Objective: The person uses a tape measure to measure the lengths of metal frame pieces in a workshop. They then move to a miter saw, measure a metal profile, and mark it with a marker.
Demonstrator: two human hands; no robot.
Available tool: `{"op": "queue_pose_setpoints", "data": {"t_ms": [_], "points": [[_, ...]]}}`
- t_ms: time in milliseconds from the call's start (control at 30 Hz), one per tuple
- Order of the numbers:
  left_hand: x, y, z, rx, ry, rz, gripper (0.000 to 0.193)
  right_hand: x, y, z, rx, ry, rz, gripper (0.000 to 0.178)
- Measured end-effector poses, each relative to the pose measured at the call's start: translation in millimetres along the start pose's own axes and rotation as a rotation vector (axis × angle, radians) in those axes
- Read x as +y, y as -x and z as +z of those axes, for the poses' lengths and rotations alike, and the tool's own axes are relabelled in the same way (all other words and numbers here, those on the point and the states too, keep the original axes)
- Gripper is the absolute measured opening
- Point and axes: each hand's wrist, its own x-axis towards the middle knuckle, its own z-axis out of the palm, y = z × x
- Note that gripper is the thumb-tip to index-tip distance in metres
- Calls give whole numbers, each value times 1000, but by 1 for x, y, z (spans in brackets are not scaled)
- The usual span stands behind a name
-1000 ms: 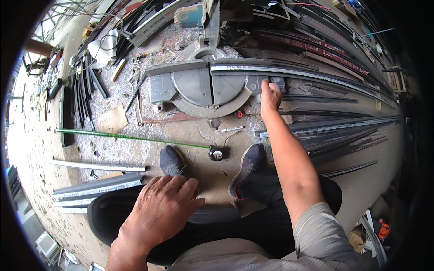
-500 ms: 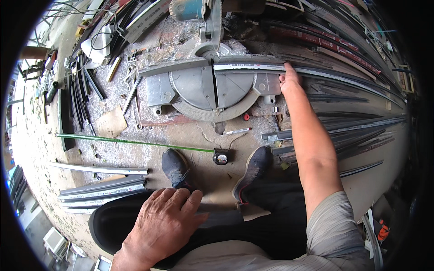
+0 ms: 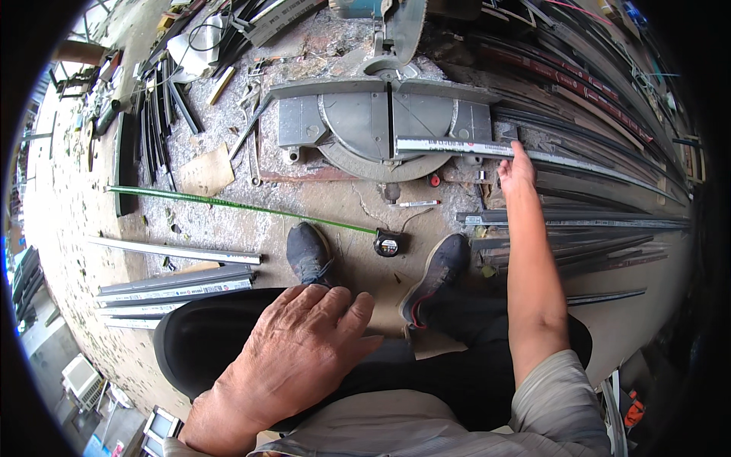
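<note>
Profile bar (image 3: 483,148) is lying across the front of the saw table (image 3: 354,126), apart from the fence (image 3: 327,89), with your right hand's (image 3: 518,169) fingers wrapping around it. Your left hand (image 3: 304,346) is hovering near your knee, fingers loosely bending; palm's hidden, so can't tell if it's holding anything. Progress-wise, looks like you're just handling it: blade's (image 3: 409,30) sitting raised, nothing's getting cut; can't tell how much is left. Bar's looking long, slim, dark with a pale printed face; table's showing dull, rounded gray metal.
</note>
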Motion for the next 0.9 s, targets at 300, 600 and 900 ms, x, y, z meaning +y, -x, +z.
{"op": "queue_pose_setpoints", "data": {"t_ms": [300, 600, 900], "points": [[3, 18, 2, 57, 13, 45, 48, 48, -1, -39, 37, -11, 18, 29], [-1, 29, 1, 72, 31, 60, 52, 64, -16, -57, -45, 1, 53, 34], [-4, 36, -1, 103, 69, 101, 55, 54, 0, -55, -62, 46, 58, 39]]}}
